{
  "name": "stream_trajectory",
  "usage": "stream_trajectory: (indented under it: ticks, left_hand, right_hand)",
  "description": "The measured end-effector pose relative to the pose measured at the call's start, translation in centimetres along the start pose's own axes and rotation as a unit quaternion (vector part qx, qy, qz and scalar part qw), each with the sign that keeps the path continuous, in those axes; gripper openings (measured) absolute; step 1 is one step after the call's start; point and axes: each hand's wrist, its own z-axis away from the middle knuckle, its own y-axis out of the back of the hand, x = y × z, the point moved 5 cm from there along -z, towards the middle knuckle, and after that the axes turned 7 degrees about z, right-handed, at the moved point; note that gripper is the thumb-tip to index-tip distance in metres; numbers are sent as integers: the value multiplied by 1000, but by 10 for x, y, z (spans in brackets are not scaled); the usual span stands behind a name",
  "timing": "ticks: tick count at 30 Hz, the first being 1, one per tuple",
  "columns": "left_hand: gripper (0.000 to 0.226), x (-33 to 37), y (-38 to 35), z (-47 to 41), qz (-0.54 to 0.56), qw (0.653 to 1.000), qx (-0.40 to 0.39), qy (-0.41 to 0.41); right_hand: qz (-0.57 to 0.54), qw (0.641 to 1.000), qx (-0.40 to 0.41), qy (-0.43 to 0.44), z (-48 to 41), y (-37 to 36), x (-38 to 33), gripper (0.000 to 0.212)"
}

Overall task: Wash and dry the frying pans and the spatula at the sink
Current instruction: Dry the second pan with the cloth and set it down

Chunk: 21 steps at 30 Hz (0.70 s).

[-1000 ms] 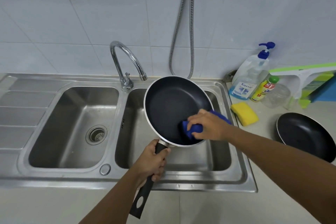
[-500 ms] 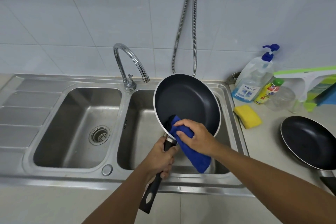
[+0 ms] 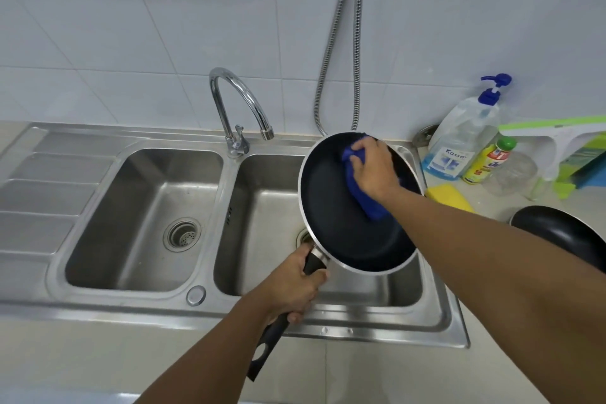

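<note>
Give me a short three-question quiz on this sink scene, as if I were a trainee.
1. True or false: water runs from the curved chrome tap.
2. Which hand presses the blue cloth inside the black non-stick frying pan? A left hand B right hand
3. Fill in: the yellow sponge lies on the ____ of the steel double sink.

Key: 1 false; 2 B; 3 right, on the counter, beside a second black pan.
</note>
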Motion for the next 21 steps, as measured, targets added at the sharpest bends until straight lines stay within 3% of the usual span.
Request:
stream_trajectory:
  ticks: [3,7,13,17,21]
  left_hand:
    - [31,4,-1,-5,-15,999,31,-18]
    - [18,6,6,-7,55,995,84,-17]
    - [16,-8,7,5,117,990,75,20]
    - [15,-17,9,14,116,992,42,37]
    - [15,-13,0,18,70,997,-3,45]
  right_hand:
    - [-87,993,-44,64,15,-12,-55,32]
    - [-201,949,-232,71,75,-37,-66,55]
    - [-10,923,-352,157,96,-26,-12,49]
    - [184,934,-230,203,70,-14,42,48]
    - [227,959,-134,106,26,-1,57,50]
